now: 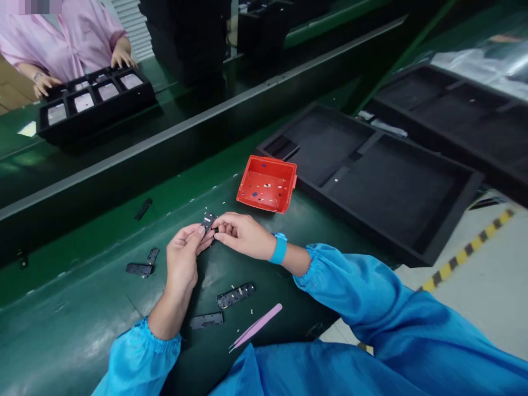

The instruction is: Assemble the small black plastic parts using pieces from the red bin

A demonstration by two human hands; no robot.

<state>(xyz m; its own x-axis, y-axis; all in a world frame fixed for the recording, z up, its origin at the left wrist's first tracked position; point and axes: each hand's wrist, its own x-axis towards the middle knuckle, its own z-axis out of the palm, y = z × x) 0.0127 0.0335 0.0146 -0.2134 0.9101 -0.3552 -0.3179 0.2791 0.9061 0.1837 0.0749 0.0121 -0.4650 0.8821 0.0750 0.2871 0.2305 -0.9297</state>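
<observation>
Pinching small black part (208, 219) in nearly closed left hand (183, 253), touching its edge with half-curled right hand (244, 236), cannot tell if gripping, above green desk (91, 291)

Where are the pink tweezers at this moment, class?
In the head view, the pink tweezers lie on the green table near the bottom centre, just below and to the right of two black parts.
</observation>
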